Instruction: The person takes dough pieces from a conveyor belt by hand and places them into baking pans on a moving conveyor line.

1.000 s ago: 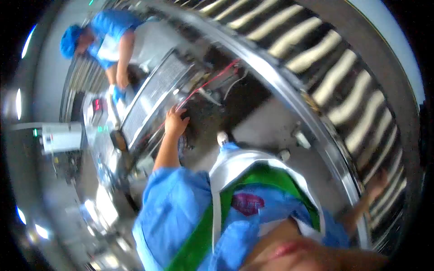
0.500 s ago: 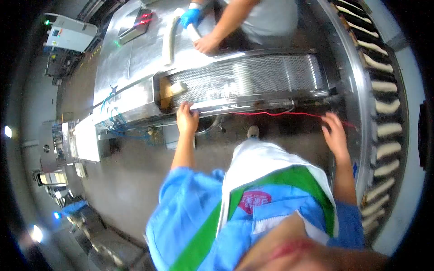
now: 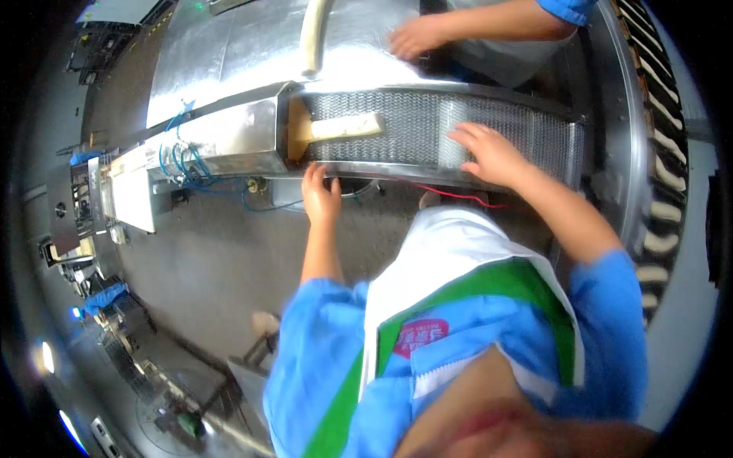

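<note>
While the left hand (image 3: pixel 321 201) is loosely open at the mesh conveyor (image 3: pixel 412 105)'s near edge, the right hand (image 3: pixel 489 156) spreads open over it. On the conveyor's left half lies a smooth, cream-coloured log (image 3: pixel 348 126), stubby and straight; beyond the conveyor lies another pale strip (image 3: pixel 311 38).

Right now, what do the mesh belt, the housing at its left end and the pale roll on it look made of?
Mesh belt: probably metal, grey with a dull sheen; a woven-looking pattern catches the light.
Housing: likely bare sheet metal, perhaps stainless, with smooth, bright reflections and straight edges.
Pale roll: possibly dough; matte, creamy surface, but the picture can't confirm it.
</note>
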`<action>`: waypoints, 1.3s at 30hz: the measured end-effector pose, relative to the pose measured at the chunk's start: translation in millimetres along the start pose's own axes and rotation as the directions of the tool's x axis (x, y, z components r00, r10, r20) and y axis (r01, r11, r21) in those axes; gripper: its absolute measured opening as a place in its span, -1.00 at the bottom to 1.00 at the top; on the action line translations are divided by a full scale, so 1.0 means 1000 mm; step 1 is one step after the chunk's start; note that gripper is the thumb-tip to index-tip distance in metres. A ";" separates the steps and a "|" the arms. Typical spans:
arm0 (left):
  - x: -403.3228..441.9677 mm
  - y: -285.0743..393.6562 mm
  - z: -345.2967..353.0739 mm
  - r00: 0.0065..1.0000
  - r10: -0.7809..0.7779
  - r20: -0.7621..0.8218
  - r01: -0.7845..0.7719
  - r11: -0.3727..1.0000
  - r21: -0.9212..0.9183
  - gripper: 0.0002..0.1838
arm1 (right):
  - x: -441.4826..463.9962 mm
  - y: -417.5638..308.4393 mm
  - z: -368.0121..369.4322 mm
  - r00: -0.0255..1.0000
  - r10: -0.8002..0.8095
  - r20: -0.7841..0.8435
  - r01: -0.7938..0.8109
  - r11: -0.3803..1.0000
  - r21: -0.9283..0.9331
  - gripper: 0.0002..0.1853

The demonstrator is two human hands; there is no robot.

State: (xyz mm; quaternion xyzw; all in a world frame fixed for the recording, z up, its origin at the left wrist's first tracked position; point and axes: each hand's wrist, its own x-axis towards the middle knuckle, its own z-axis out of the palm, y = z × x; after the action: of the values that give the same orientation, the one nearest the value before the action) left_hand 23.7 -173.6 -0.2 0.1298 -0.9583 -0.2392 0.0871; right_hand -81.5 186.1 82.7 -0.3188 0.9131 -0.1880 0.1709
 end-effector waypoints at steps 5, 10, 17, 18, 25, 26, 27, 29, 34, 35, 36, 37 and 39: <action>-0.014 0.012 -0.003 0.997 -0.049 0.054 0.051 0.998 -0.046 -0.54 | 0.062 -0.022 0.015 0.986 -0.123 -0.112 0.125 0.992 0.006 -0.25; -0.024 0.011 -0.004 0.997 -0.028 0.077 0.036 0.995 -0.093 -0.55 | 0.112 -0.046 0.058 0.966 -0.227 -0.121 0.215 0.971 -0.106 -0.26; -0.019 0.013 -0.015 0.996 0.008 0.086 0.000 0.995 -0.097 -0.53 | 0.109 -0.011 0.058 0.995 -0.077 -0.059 0.074 0.996 -0.051 -0.51; -0.014 0.017 -0.016 0.997 0.009 0.073 -0.002 0.996 -0.088 -0.54 | 0.100 -0.010 0.044 0.998 -0.019 -0.061 0.023 0.997 0.071 -0.53; 0.019 0.026 -0.011 0.998 0.037 0.051 -0.033 0.996 -0.085 -0.57 | 0.044 0.029 0.007 0.820 0.332 0.467 -0.570 0.385 0.726 -0.67; 0.022 0.026 -0.009 0.998 0.036 0.055 -0.031 0.996 -0.086 -0.57 | 0.036 0.042 0.015 0.818 0.334 0.469 -0.572 0.383 0.725 -0.67; 0.025 0.027 -0.007 0.998 0.051 0.026 -0.048 0.995 -0.086 -0.55 | 0.029 0.056 0.029 0.876 0.418 0.238 -0.473 0.655 0.590 -0.68; 0.030 0.027 -0.002 0.998 0.070 -0.001 -0.070 0.994 -0.089 -0.54 | 0.021 0.061 0.036 0.909 0.417 -0.013 -0.385 0.851 0.356 -0.69; 0.036 0.025 0.010 0.988 0.130 -0.087 -0.125 0.990 0.059 -0.46 | 0.002 0.027 0.032 0.941 0.178 -0.289 -0.169 0.984 0.056 -0.54; 0.036 0.026 0.011 0.988 0.127 -0.089 -0.122 0.991 0.059 -0.46 | 0.001 0.022 0.037 0.955 0.071 -0.288 -0.093 0.994 -0.063 -0.49; 0.037 0.027 0.013 0.991 0.127 -0.043 -0.123 0.990 0.075 -0.46 | -0.001 0.016 0.039 0.973 0.070 -0.220 -0.085 0.995 -0.059 -0.46; 0.038 0.027 0.014 0.992 0.125 0.001 -0.125 0.988 0.092 -0.46 | 0.000 0.018 0.044 0.973 0.064 -0.221 -0.078 0.995 -0.058 -0.46; 0.036 0.030 0.015 0.988 0.154 -0.009 -0.152 0.985 0.079 -0.44 | -0.005 0.021 0.056 0.979 0.102 -0.176 -0.115 0.991 -0.063 -0.47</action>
State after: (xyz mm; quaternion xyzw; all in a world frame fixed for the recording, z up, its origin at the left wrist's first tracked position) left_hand -19.9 -151.5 4.6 0.0609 -0.9733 -0.1933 0.1074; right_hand -64.5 191.6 25.8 -0.2571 0.9467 -0.1718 0.0898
